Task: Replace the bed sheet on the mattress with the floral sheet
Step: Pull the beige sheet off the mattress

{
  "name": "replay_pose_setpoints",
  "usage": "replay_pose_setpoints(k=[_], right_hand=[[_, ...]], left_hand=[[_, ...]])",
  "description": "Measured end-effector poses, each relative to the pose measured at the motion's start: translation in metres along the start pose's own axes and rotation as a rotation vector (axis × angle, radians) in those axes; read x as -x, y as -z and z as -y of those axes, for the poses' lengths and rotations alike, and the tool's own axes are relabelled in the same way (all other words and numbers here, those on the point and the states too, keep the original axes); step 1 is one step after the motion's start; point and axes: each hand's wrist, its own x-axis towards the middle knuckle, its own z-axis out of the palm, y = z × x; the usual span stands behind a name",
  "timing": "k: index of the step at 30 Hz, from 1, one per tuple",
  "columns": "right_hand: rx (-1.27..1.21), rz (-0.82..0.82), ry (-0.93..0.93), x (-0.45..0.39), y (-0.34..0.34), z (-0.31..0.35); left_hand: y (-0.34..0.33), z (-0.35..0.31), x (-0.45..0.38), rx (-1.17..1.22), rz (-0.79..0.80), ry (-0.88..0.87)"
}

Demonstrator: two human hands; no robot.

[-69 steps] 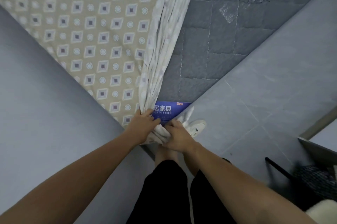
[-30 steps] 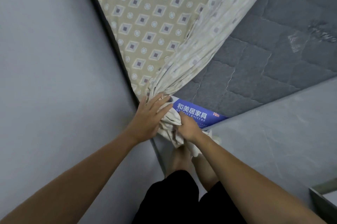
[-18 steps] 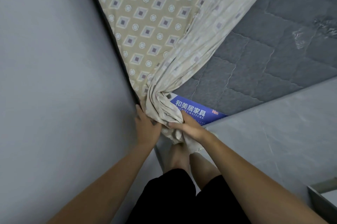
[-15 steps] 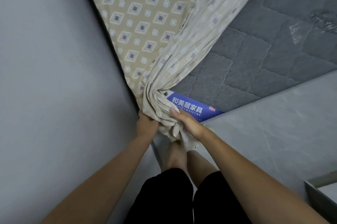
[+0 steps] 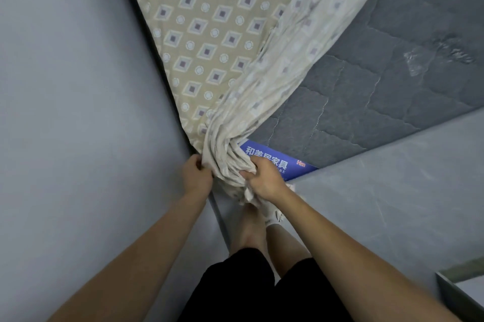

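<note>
A beige sheet printed with diamonds and circles covers the left part of a grey quilted mattress. Its right side is folded back and bunched into a thick twist at the near corner. My left hand grips the left side of that bunch against the wall. My right hand grips its right side, over a blue label with white writing on the mattress corner. The right half of the mattress lies bare.
A grey wall runs close along the mattress's left edge. Grey floor tiles spread to the right. My legs and a white shoe stand at the corner. The edge of some furniture shows at bottom right.
Over the last second my left hand went from lying flat on the bunched sheet to gripping it at the wall side. Both hands gathered more fabric into the twist.
</note>
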Motion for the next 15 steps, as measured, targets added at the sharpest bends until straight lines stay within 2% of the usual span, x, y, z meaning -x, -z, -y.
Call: replay_pose_setpoints(k=[4,7,10,12,15], right_hand=[[-0.382,-0.238,0.087,-0.016,0.014,0.058],[-0.420,-0.380,0.186,-0.043,0.039,0.107],[-0.363,-0.406,0.135,-0.069,0.053,0.124],[-0.170,-0.440,0.131,-0.080,0.056,0.120],[0.477,-0.597,0.310,-0.079,0.055,0.105]], left_hand=[[0.028,-0.043,-0.025,0.214,-0.071,-0.117],[0.043,-0.090,-0.053,0.277,-0.113,-0.233],[0.044,-0.106,-0.073,0.159,-0.113,-0.381],[0.040,-0.094,-0.082,0.021,-0.051,-0.358],[0.031,-0.056,-0.078,-0.171,0.005,-0.151]])
